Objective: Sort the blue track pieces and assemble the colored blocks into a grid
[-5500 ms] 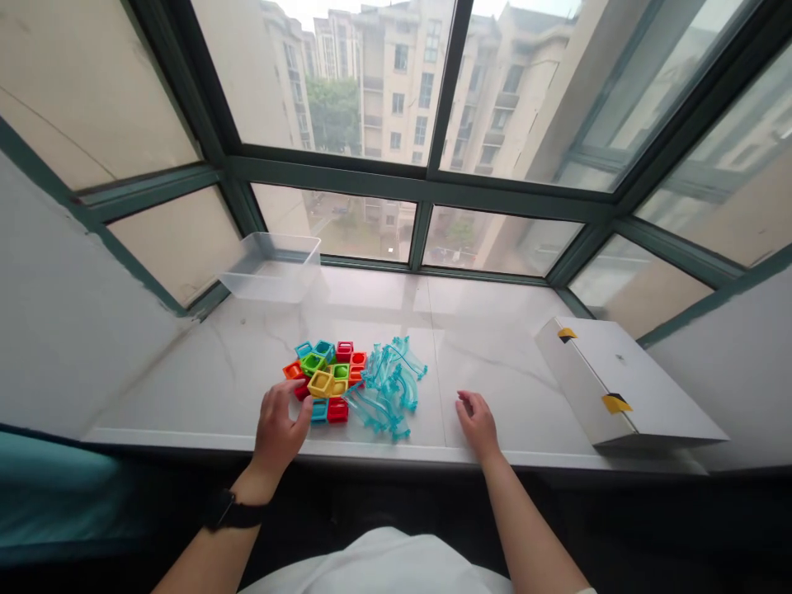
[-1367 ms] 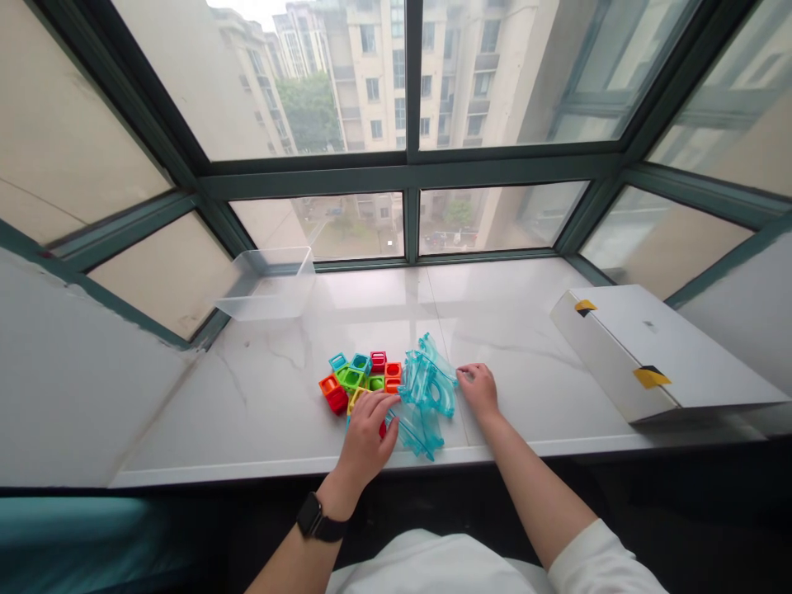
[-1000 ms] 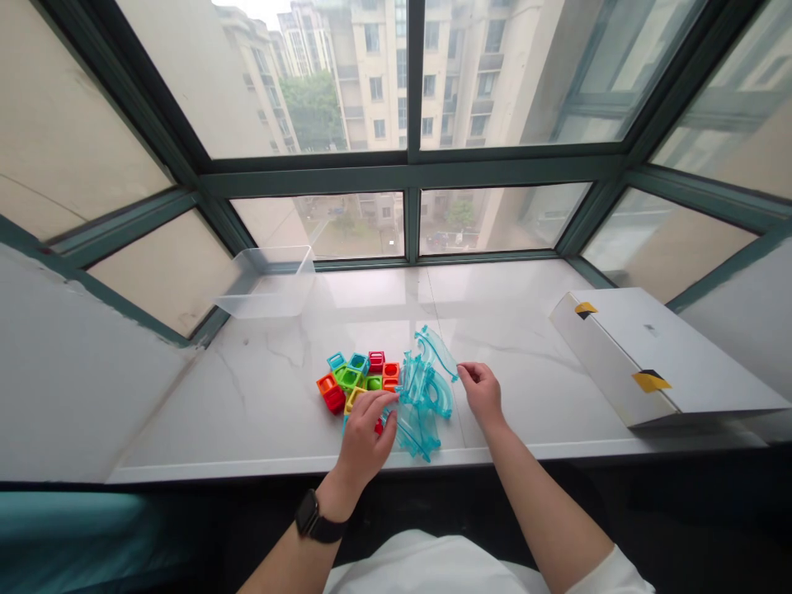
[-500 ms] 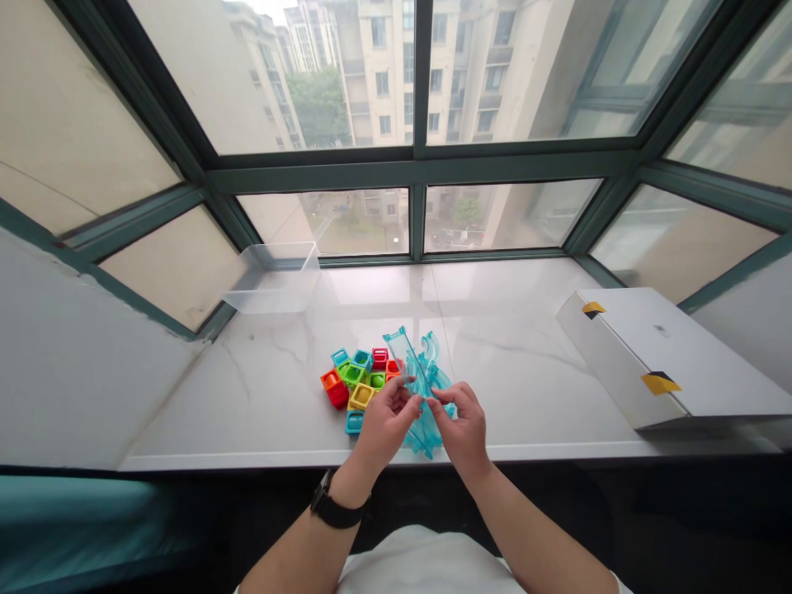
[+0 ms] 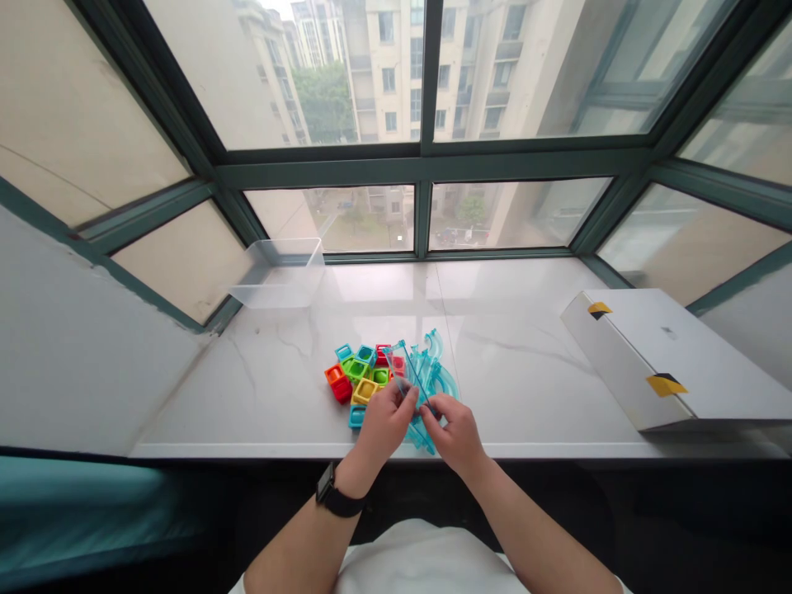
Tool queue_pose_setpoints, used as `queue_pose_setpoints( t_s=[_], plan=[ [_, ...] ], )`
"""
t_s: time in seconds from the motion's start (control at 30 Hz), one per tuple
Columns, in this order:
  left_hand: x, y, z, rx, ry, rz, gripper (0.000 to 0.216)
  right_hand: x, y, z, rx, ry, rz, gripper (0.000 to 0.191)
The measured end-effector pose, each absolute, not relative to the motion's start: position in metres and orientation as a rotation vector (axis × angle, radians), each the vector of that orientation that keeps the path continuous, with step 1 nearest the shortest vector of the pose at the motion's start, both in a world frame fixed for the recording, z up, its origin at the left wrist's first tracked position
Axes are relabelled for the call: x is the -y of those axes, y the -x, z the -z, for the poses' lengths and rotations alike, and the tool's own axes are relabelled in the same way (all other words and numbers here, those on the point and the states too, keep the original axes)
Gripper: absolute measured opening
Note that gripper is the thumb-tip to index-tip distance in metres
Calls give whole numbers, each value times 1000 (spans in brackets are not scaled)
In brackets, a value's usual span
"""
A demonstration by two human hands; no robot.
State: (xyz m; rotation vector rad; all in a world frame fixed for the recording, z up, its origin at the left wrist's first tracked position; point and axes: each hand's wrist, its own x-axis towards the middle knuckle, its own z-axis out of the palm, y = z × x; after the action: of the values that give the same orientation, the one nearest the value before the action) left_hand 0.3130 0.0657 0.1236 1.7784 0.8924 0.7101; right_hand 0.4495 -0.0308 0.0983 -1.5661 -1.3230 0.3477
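Between my two hands is a long, clear blue plastic track piece [image 5: 408, 370], tilted with its far end up and to the left. My left hand [image 5: 388, 419] pinches its left edge with thumb and fingers. On the other edge, my right hand [image 5: 454, 431] is closed in a similar pinch. Beneath and beyond it lies a heap of clear blue track pieces [image 5: 440, 375], some of them curved. Left of that heap, close to my left hand, are several coloured blocks [image 5: 357, 370] in red, green, yellow and blue, partly hidden by the hand.
All of this rests on a white marble-look sill [image 5: 513, 355]. A clear plastic bin [image 5: 278, 293] stands at the back left by the window frame [image 5: 421, 219]. At the right is a white box [image 5: 699, 355] with yellow and black tabs.
Both hands have shifted slightly, and the track piece they hold has come a little lower and nearer to me. The view has moved slightly too.
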Motion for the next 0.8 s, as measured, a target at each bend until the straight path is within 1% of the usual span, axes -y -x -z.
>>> queue_pose_setpoints(
  t_s=[0.17,0.3,0.37,0.6,0.7,0.8],
  plan=[
    [-71,-310,-136,-938,-1842,-698,47,36,-450,-100,1382,1540,-331,27],
    [-77,-311,-139,-957,-1698,-732,69,38,-451,-97,1436,1507,-292,23],
    [-81,-311,-141,-991,-1613,-772,74,39,-451,-92,1450,1507,-278,22],
    [-81,-314,-144,-1054,-1583,-850,72,46,-452,-79,1422,1544,-295,21],
    [-76,-317,-139,-1043,-1658,-852,70,47,-456,-79,1418,1606,-324,27],
    [-72,-321,-132,-1005,-1724,-849,63,47,-462,-79,1424,1662,-335,34]
  ],
)
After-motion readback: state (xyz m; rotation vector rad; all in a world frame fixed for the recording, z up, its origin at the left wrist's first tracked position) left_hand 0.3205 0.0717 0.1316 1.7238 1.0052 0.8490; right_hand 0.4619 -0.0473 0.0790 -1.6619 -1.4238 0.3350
